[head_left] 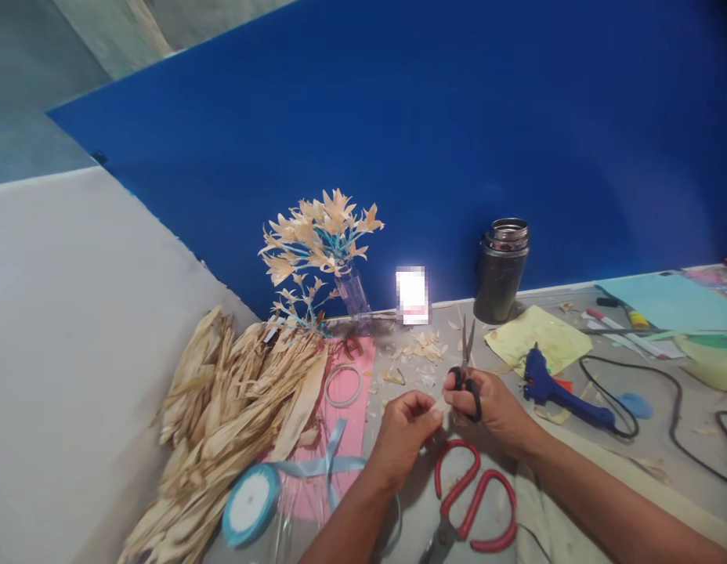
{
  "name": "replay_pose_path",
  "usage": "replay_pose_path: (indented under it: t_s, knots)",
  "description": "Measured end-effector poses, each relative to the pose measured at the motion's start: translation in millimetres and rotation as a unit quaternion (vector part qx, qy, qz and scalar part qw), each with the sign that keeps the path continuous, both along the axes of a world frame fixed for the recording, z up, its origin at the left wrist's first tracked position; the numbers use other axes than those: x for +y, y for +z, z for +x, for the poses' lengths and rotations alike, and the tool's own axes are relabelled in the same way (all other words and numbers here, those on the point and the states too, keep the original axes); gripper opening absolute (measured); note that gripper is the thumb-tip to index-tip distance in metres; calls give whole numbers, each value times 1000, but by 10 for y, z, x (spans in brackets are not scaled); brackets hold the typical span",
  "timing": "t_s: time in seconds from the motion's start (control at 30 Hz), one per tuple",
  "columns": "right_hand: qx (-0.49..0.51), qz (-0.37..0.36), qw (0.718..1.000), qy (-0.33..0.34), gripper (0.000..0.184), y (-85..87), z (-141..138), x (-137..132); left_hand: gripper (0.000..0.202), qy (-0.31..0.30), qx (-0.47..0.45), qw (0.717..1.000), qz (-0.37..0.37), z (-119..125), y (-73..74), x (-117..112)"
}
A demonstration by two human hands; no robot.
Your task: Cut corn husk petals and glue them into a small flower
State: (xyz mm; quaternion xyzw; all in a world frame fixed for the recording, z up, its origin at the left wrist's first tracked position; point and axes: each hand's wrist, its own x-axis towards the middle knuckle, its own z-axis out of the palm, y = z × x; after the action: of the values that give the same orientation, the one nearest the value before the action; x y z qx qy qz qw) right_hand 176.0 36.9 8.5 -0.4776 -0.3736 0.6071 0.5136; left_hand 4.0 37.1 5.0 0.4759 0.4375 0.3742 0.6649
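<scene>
My right hand (497,409) is closed on small black-handled scissors (467,368), whose slightly parted blades point up and away from me. Just to its left, my left hand (407,429) pinches a small pale strip of dried husk (442,406). The fingertips of both hands meet around this strip, so part of it is hidden. Below them on the table lies a pair of large red-handled scissors (496,540), with the blades running out of view at the bottom.
Left lie dried corn husks (222,423), a blue ribbon spool (251,505) and pink paper (360,431). Husk flowers (322,231) stand in a clear vase (352,298) by the wall. Right are a dark flask (500,278), yellow paper (540,337) and a corded blue glue gun (566,395).
</scene>
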Motion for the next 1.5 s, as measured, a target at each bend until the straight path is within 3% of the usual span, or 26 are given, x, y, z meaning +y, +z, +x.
replay_pose_path:
  t_s: [0.13, 0.27, 0.43, 0.53, 0.8, 1.0, 1.1, 1.2, 1.27, 1.5]
  knots:
    - [-3, 28, 999, 31, 31, -2, -8, -13, 37, 22, 11, 1000, 5, 28, -27, 45]
    - [-9, 37, 996, 75, 25, -4, -6, -33, 37, -21, 16, 999, 43, -27, -1, 80]
    - [151, -4, 977, 152, 30, -33, -10, -59, 39, -86, -73, 993, 36, -54, -6, 68]
    - [213, -8, 966, 148, 32, -83, 20, -35, 39, -75, -122, 990, -3, -51, -46, 75]
    - [67, 5, 991, 117, 39, -110, -7, -21, 37, -46, -61, 997, 7, -25, 26, 76]
    - [187, -20, 966, 178, 41, -81, 3, -36, 35, -95, -148, 984, 4, -10, 5, 28]
    - [168, 2, 971, 170, 43, -96, 52, -11, 35, -85, -167, 982, -24, -14, -9, 17]
    - [77, 42, 983, 162, 49, -101, 73, -5, 36, -71, -135, 988, -34, -8, -2, 7]
    - [41, 27, 987, 155, 47, -88, 71, -15, 38, -60, -100, 993, -23, -1, 8, 0]
    - [10, -9, 988, 152, 42, -8, 57, -28, 38, -60, -43, 997, 12, -32, 50, 13]
